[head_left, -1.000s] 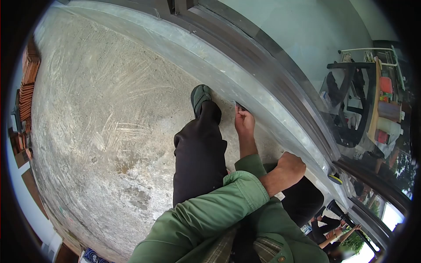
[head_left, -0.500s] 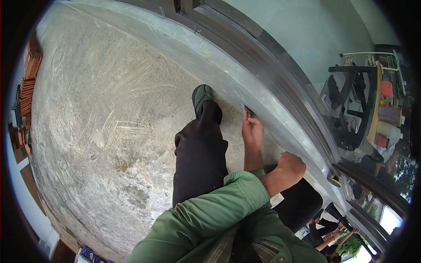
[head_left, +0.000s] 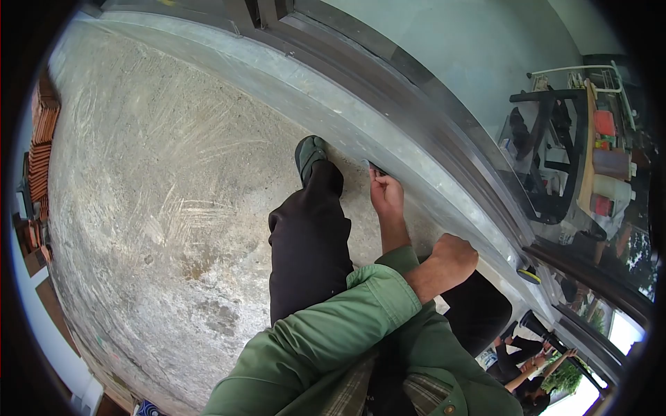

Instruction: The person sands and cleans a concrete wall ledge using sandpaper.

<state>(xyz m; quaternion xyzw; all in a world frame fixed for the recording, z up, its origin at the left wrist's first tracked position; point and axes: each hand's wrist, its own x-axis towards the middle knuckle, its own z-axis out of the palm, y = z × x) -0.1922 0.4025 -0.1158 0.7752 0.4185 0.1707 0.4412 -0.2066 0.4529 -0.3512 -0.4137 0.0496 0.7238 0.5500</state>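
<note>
My right hand [head_left: 387, 196] reaches forward to the low concrete ledge [head_left: 416, 177], its fingers pinched on a small, thin, dark flat scraper [head_left: 377, 168]. The scraper lies against the ledge's side, close to the floor; the fingers cover much of it. My left forearm crosses over the right one. Closed in a fist, my left hand [head_left: 452, 265] sits above my bent right knee near the ledge; whatever its fingers hold, if anything, is hidden. My left foot, in a dark green shoe [head_left: 310, 158], stands beside the ledge.
Scratched concrete floor [head_left: 173, 173] spreads to the left. Above the ledge run a dark window frame [head_left: 388, 83] and glass. A yellow-edged black disc [head_left: 528, 276] rests on the ledge. Stacked roof tiles [head_left: 43, 132] line the far left. Another person [head_left: 520, 360] is at lower right.
The view has shifted slightly. My right hand, still holding the scraper at the ledge, appears a little farther left and higher. My left fist keeps its pose.
</note>
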